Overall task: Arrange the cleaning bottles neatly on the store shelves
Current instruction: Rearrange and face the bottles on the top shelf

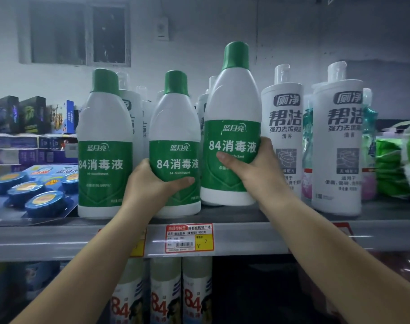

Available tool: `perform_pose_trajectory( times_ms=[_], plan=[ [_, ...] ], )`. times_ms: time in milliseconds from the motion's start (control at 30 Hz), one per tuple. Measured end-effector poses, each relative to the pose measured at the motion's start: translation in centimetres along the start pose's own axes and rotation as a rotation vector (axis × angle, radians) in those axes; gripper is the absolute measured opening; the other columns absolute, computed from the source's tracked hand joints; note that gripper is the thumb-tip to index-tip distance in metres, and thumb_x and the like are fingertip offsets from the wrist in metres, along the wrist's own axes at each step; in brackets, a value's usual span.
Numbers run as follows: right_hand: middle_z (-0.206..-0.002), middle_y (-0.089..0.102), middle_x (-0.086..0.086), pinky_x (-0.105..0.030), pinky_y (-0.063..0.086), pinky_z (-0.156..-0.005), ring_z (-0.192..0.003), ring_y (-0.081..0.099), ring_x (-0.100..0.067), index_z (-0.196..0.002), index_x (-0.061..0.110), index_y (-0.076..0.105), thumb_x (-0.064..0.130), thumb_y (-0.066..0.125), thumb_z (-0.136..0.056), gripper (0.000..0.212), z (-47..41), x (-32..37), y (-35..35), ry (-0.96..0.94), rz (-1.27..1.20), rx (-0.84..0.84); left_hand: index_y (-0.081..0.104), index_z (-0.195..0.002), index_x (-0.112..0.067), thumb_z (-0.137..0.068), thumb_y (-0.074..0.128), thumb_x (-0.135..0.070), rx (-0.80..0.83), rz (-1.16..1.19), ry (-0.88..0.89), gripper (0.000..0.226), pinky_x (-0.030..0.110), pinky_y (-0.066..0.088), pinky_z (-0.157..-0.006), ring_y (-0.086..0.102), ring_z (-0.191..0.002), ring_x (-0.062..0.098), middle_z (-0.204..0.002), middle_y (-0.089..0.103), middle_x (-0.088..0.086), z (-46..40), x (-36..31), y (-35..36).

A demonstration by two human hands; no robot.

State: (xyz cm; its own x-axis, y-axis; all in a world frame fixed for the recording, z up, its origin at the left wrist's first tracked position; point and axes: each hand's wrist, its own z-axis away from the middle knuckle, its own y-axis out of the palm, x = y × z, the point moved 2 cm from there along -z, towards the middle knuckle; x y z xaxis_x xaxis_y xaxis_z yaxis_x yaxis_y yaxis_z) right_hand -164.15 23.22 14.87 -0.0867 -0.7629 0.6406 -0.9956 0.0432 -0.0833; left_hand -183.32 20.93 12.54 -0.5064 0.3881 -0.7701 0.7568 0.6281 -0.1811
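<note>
Three white disinfectant bottles with green caps and green labels stand along the front of the grey shelf [246, 232]. The left bottle [104, 146] stands free. My left hand [152, 185] grips the lower label of the middle bottle [174, 127], which rests on the shelf. My right hand [253, 167] grips the right bottle [232, 101], held tilted slightly with its base lifted just above the shelf. Two white toilet-cleaner bottles [287, 118] [339, 141] stand to the right. More white bottles stand hidden behind the front row.
Blue toilet-block packs [28, 190] lie on the shelf at left. Green packets [391, 169] sit at far right. A red and yellow price tag [190, 237] hangs on the shelf edge. Several bottles marked 84 [166, 291] stand on the lower shelf. Dark boxes [19, 113] stand behind left.
</note>
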Motion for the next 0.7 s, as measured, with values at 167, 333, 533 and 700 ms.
perform_pose_trajectory(
  times_ms=[167,333,533,700],
  plan=[
    [-0.101,0.059,0.010,-0.021,0.051,-0.077,-0.094,0.060,-0.007,-0.111,0.020,0.041,0.028,0.078,-0.069,0.056,0.1,0.0,-0.4,0.027,-0.031,-0.027,0.059,-0.099,-0.017,-0.053,0.087,-0.031,-0.066,0.044,0.044,0.055,0.015,0.038,-0.054,0.056,-0.073,-0.001,-0.082,0.061,-0.013,0.4,-0.3,-0.1],
    [-0.105,0.061,0.009,-0.018,0.054,-0.076,-0.094,0.061,-0.005,-0.115,0.019,0.044,0.030,0.077,-0.069,0.057,0.4,1.2,-2.5,0.004,0.021,-0.083,0.058,-0.099,-0.025,-0.052,0.085,-0.035,-0.113,0.129,0.149,0.055,0.016,0.038,-0.059,0.054,-0.079,-0.003,-0.086,0.060,-0.017,0.7,-2.7,-0.8],
    [-0.106,0.060,0.011,-0.014,0.047,-0.069,-0.094,0.059,-0.003,-0.118,0.020,0.043,0.038,0.077,-0.066,0.065,1.4,3.0,-7.2,-0.045,0.200,-0.202,0.061,-0.087,-0.030,-0.044,0.082,-0.034,0.129,0.372,0.190,0.047,0.017,0.054,-0.059,0.069,-0.075,0.006,-0.083,0.072,-0.013,1.8,-8.0,0.6],
    [-0.106,0.062,0.007,-0.021,0.052,-0.078,-0.095,0.061,-0.007,-0.116,0.018,0.045,0.034,0.078,-0.066,0.062,2.1,3.6,-12.9,-0.070,0.287,-0.300,0.063,-0.094,-0.022,-0.042,0.079,-0.027,0.313,0.554,0.204,0.054,0.014,0.052,-0.054,0.070,-0.072,0.005,-0.081,0.073,-0.016,4.2,-11.6,5.5]
  ],
)
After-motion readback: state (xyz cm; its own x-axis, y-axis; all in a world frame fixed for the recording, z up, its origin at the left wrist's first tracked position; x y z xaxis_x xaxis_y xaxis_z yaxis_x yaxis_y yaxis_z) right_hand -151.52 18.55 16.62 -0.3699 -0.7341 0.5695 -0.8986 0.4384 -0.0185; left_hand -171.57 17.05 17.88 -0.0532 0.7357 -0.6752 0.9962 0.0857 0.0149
